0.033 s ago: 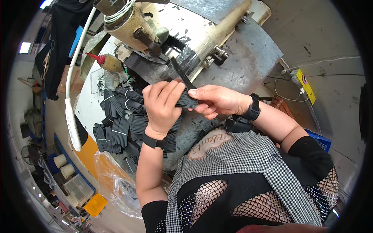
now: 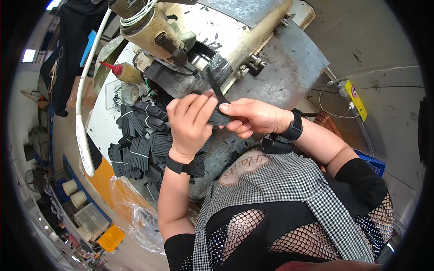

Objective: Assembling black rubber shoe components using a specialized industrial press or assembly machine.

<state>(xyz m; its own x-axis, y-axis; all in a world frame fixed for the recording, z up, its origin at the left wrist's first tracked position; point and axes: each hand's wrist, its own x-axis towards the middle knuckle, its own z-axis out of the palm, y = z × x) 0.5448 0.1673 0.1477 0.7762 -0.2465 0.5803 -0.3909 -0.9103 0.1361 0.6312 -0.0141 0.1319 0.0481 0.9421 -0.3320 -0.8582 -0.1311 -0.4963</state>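
Between my two hands is a stack of dark grey strips (image 2: pixel 220 118), seen edge-on. One single black strip (image 2: pixel 216 86) stands up from it, curving toward the machine. My left hand (image 2: pixel 192 119) wraps around the stack's left end, its back toward me and its fingertips partly hidden. With thumb on top and fingers curled below, my right hand (image 2: pixel 253 116) pinches the right end of the stack at the foot of the raised strip. Just beyond the hands is the machine's metal roller (image 2: pixel 199 61). Left of my left hand lie several banded bundles of black strips (image 2: pixel 135 151).
A bottle with a red nozzle (image 2: pixel 120 70) stands at the machine's left, near a clear plastic box (image 2: pixel 113 94). The machine arm (image 2: pixel 151 34) rises at the back left. A white rod-shaped lamp (image 2: pixel 81 140) hangs at the left. Black scraps dot the metal tabletop (image 2: pixel 289 67).
The raised black strip has swung slightly to the right at its tip and bends more. My left hand has shifted a touch to the right; the right hand stays in place.
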